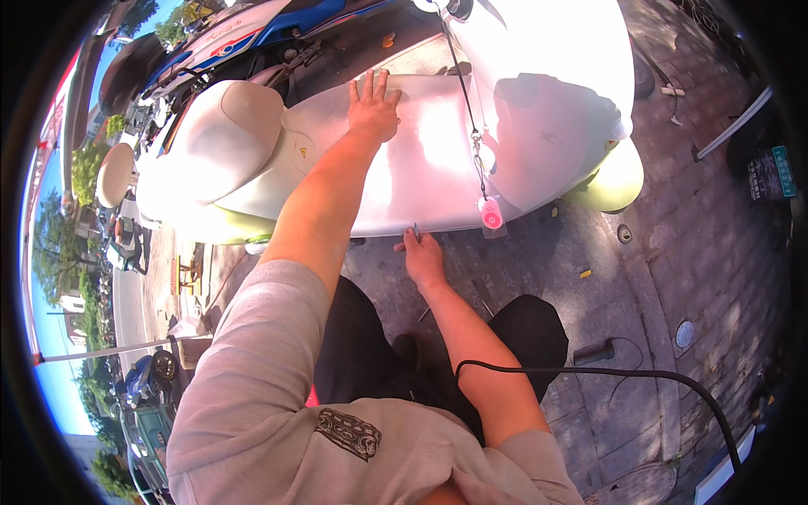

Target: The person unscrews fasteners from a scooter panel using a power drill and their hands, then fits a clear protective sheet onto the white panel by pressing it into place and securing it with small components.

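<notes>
A white scooter (pixel 404 189) stretches across the view before me, seat to the left and front shield to the right. My left hand (pixel 375 110) lies palm down on its pale floorboard, near the far edge, fingers spread. Low at the near side edge is my right hand (pixel 424 255), its fingertips touching the lower rim of the body. A small, thin bluish piece (pixel 416 229) shows at those fingertips; what it is I cannot tell. A pink round tag (pixel 490 213) hangs on a black cord (pixel 464 95) with metal clips, right of both hands.
A black cable (pixel 631 372) crosses above my right forearm towards the lower right. A blue and white motorcycle (pixel 252 38) stands behind the scooter. Beneath are paving slabs (pixel 606 303) with a round metal cover (pixel 685 334). A yellow stool (pixel 187 274) stands at the left.
</notes>
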Demonstrator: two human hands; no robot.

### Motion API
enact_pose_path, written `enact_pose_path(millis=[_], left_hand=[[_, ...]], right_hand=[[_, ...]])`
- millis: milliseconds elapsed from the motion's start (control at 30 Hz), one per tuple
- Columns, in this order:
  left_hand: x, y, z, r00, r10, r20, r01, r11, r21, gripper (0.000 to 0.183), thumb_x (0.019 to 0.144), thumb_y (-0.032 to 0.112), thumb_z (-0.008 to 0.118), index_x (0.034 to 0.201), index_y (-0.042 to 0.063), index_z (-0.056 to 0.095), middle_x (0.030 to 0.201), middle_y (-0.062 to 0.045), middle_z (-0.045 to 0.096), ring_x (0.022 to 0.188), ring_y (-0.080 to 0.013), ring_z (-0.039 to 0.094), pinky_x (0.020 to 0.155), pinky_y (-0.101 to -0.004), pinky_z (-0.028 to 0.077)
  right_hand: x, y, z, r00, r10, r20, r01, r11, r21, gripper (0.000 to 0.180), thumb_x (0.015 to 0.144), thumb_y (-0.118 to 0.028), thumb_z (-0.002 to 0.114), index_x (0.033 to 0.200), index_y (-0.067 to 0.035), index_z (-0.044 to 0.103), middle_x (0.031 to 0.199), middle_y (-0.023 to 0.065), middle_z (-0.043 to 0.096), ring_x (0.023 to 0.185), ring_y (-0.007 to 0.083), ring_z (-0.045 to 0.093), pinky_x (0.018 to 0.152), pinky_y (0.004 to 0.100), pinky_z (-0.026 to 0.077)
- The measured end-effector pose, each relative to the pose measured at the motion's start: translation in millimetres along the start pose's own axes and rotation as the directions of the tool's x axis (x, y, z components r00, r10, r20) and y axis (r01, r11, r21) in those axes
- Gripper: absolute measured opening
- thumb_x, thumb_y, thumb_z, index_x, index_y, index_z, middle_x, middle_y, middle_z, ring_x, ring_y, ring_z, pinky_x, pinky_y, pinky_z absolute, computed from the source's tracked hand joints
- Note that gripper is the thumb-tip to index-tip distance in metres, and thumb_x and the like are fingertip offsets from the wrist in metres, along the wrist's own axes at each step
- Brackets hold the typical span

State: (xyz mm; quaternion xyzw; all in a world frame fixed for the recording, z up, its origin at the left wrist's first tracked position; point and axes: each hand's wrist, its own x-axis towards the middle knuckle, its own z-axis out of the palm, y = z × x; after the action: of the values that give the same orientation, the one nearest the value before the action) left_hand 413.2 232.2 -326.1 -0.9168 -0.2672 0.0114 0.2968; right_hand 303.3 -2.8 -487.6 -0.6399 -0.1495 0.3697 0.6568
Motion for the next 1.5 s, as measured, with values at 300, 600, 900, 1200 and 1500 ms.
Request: enact_pose_path(millis=[300, 600, 900, 1200, 1500], left_hand=[[-29.6, 21.2, 82.0, 0.968, -0.248, 0.045, 0.236, 0.833, -0.501, 0.079, 0.104, 0.073, 0.031, 0.171, 0.033, 0.021, 0.179, -0.014, 0.009, 0.166, -0.0344, 0.008, 0.131, -0.0583, 0.007], [-71.5, 72.5, 31.5, 0.997, 0.053, -0.064, -0.077, 0.881, -0.467, 0.079, 0.104, 0.071, 0.038, 0.171, 0.03, 0.025, 0.178, -0.012, 0.017, 0.165, -0.0322, 0.011, 0.132, -0.0558, 0.009], [-139.6, 119.0, 35.6, 0.944, 0.323, -0.067, -0.318, 0.84, -0.439, 0.076, 0.106, 0.062, 0.045, 0.166, 0.016, 0.036, 0.175, -0.019, 0.023, 0.163, -0.0368, 0.017, 0.13, -0.0586, 0.012], [-207.0, 142.6, -10.9, 0.859, 0.221, -0.462, -0.506, 0.501, -0.701, 0.041, 0.093, 0.013, 0.073, 0.133, 0.006, 0.066, 0.145, -0.021, 0.057, 0.138, -0.0438, 0.051, 0.114, -0.0524, 0.04], [-319.2, 207.2, 225.4, 0.441, 0.385, 0.811, 0.115, 0.871, -0.477, 0.043, 0.092, 0.037, 0.067, 0.11, -0.002, 0.073, 0.119, -0.024, 0.074, 0.117, -0.0374, 0.07, 0.096, -0.0473, 0.058]], right_hand=[[-35.2, -29.9, -5.7, 0.994, -0.032, 0.101, 0.074, 0.894, -0.442, 0.043, 0.104, -0.038, 0.06, 0.127, -0.003, 0.064, 0.104, 0.0204, 0.077, 0.099, 0.0399, 0.074, 0.088, 0.0509, 0.056], [-40.0, -59.9, -49.9, 0.938, 0.125, 0.324, 0.184, 0.611, -0.77, 0.036, 0.101, -0.035, 0.064, 0.118, -0.003, 0.068, 0.109, 0.022, 0.075, 0.106, 0.0424, 0.072, 0.093, 0.0537, 0.056], [-75.3, -123.7, -189.9, 0.963, -0.251, -0.097, 0.04, 0.49, -0.871, 0.019, 0.097, -0.022, 0.062, 0.1, -0.005, 0.071, 0.092, 0.0167, 0.075, 0.086, 0.0397, 0.075, 0.077, 0.0506, 0.06], [-148.4, 70.2, -484.3, 0.568, 0.07, -0.82, -0.756, 0.438, -0.486, 0.043, 0.096, -0.045, 0.067, 0.118, -0.007, 0.07, 0.112, 0.0215, 0.077, 0.111, 0.0425, 0.072, 0.094, 0.0533, 0.056], [-166.1, 240.6, -485.8, 0.139, 0.255, -0.957, -0.832, 0.555, 0.027, 0.086, 0.087, -0.042, 0.082, 0.148, -0.004, 0.034, 0.138, 0.0304, 0.063, 0.128, 0.0493, 0.062, 0.107, 0.0523, 0.049]])
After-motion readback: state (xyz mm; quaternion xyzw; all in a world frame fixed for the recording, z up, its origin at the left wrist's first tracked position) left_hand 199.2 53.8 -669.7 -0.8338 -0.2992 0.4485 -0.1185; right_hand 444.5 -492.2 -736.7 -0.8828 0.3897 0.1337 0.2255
